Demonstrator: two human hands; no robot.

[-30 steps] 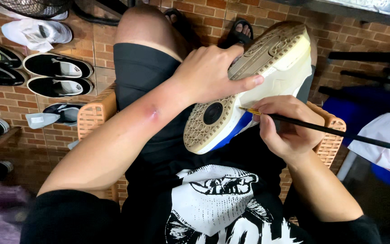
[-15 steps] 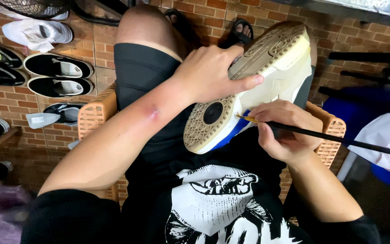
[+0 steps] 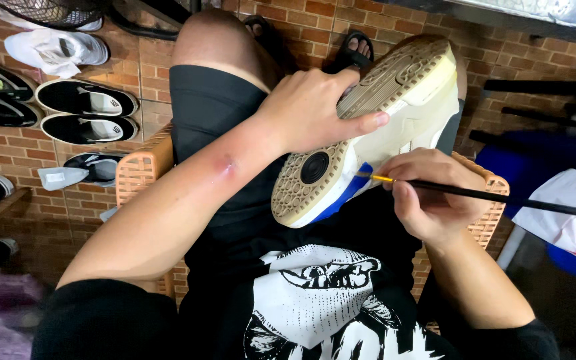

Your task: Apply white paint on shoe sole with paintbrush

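A white sneaker (image 3: 405, 127) with a tan gum sole and a blue heel patch rests sole-up on my lap. My left hand (image 3: 315, 107) grips it across the sole, thumb stretched along the side. My right hand (image 3: 431, 197) pinches a thin black paintbrush (image 3: 501, 197) like a pen. The brush's yellow-tipped end touches the shoe's side just by the blue heel patch. The long handle runs off to the right.
I sit on an orange woven plastic stool (image 3: 143, 167) over a brick floor. Several pairs of shoes (image 3: 85, 110) line the left side. A fan (image 3: 48, 10) stands at top left. A blue object with white cloth (image 3: 568, 207) sits at the right.
My right hand has shifted slightly along the shoe's side, moving the brush tip closer to the blue heel patch. The left hand and shoe stay put.
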